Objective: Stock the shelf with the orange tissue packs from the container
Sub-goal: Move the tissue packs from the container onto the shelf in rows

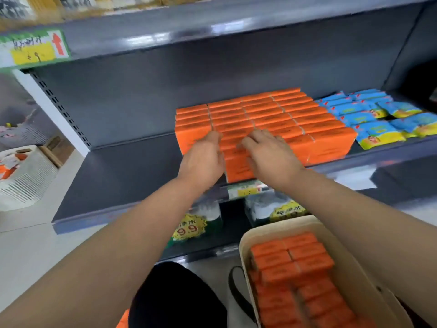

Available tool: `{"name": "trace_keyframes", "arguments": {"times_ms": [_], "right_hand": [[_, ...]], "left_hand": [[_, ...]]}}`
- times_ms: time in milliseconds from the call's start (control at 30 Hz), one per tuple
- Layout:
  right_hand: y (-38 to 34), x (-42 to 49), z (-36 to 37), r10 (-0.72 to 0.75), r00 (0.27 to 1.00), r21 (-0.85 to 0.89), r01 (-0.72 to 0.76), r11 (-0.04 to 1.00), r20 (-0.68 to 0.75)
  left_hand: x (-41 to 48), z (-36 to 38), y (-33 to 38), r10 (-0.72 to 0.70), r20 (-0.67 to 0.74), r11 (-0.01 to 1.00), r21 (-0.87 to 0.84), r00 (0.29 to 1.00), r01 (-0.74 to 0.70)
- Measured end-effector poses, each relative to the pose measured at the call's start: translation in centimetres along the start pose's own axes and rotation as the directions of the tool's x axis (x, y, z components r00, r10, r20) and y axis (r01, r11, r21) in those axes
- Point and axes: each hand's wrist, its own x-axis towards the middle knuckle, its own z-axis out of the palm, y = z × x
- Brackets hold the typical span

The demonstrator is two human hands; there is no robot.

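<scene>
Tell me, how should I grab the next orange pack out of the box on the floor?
Come from straight above. The orange tissue packs lie flat and packed tight in the container, so only their tops show. Pinch one top pack by its two long edges and lift up. The top packs nearest the shelf look easiest, with nothing lying on them.

Glossy plastic-wrapped orange tissue packs (272,119), smooth dark painted shelf (113,183), matt beige container (369,275)

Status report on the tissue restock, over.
Left hand and right hand clamp an orange pack at the shelf front. Container still loaded. Nothing obstructing.
</scene>
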Motion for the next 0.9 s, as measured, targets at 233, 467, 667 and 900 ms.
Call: {"name": "trace_keyframes", "arguments": {"times_ms": [233, 467, 667, 900], "right_hand": [[4.7, -12.7, 3.4, 0.135, 0.975, -0.041, -0.129, 0.991, 0.178], [9.3, -21.3, 9.2, 0.282, 0.833, -0.068, -0.285, 0.956, 0.476], [11.8, -24.4, 14.4, 0.346, 0.686, -0.12, -0.355, 0.927, 0.641], [12.5, -24.2, 19.7, 0.314, 0.633, -0.111, -0.339, 0.934, 0.708]], "left_hand": [[-7.2, 7.7, 4.9, 0.043, 0.2, 0.998, -0.046, 0.979, -0.034], [-12.6, 17.5, 6.4, 0.021, 0.487, 0.998, 0.039, 0.873, -0.046], [-14.5, 23.6, 5.6, -0.061, 0.688, 0.998, 0.058, 0.723, 0.03], [-14.4, 27.2, 4.0, -0.128, 0.773, 0.992, 0.1, 0.622, 0.08]]}}
